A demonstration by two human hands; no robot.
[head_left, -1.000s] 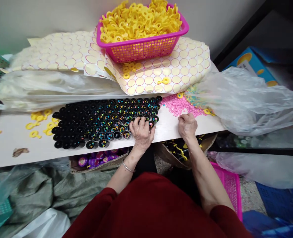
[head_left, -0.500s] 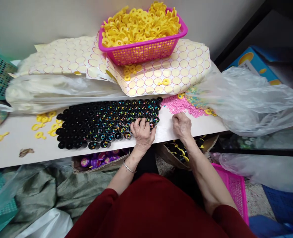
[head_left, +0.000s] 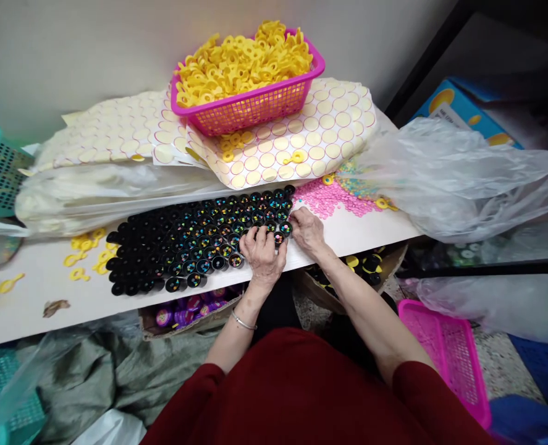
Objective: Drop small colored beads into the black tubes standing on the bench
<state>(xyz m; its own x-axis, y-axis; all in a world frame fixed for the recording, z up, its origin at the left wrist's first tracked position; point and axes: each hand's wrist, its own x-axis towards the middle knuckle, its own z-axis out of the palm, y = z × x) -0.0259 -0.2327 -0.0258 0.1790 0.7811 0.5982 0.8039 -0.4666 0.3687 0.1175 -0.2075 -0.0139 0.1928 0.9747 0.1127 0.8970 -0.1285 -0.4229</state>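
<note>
The left hand [head_left: 263, 254] bends over the black cups [head_left: 194, 238] at their right end; the right hand [head_left: 307, 231] curls beside them. I cannot tell either grip.

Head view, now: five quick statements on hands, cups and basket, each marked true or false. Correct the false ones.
1. The left hand is at the right end of the black cups. True.
2. The right hand is inside the pink basket. False: it is beside the right end of the cups.
3. Pink pieces lie loose to the right of the cups. True.
4. The pink basket on the printed sheets is filled with blue pieces. False: it is heaped with yellow pieces.
5. A bracelet circles the left wrist. True.
</note>
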